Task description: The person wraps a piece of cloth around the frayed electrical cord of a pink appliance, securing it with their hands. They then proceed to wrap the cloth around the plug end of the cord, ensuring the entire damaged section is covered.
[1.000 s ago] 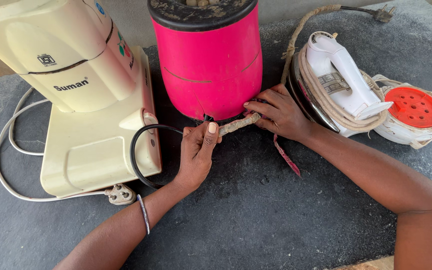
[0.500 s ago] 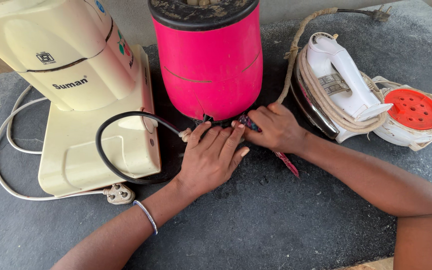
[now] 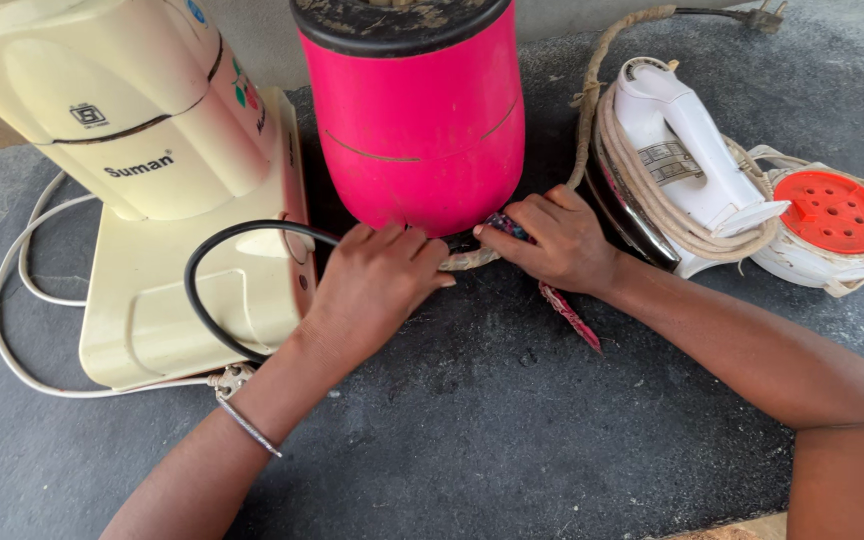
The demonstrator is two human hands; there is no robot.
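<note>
At the foot of the pink appliance [image 3: 417, 120], a frayed beige cord [image 3: 470, 259] lies on the dark tabletop [image 3: 512, 430]. Left hand [image 3: 372, 285] rests palm-down over one end, its grip closed on a black cable [image 3: 214, 290]; right hand [image 3: 557, 240] pinches the cord's other end. Cream mixer [image 3: 142, 150] stands left, white iron [image 3: 677, 160] and orange-topped disc [image 3: 832, 215] right.

Bare forearms, no sleeves; thin silver bangle [image 3: 248, 427] on left wrist; hands ringless
</note>
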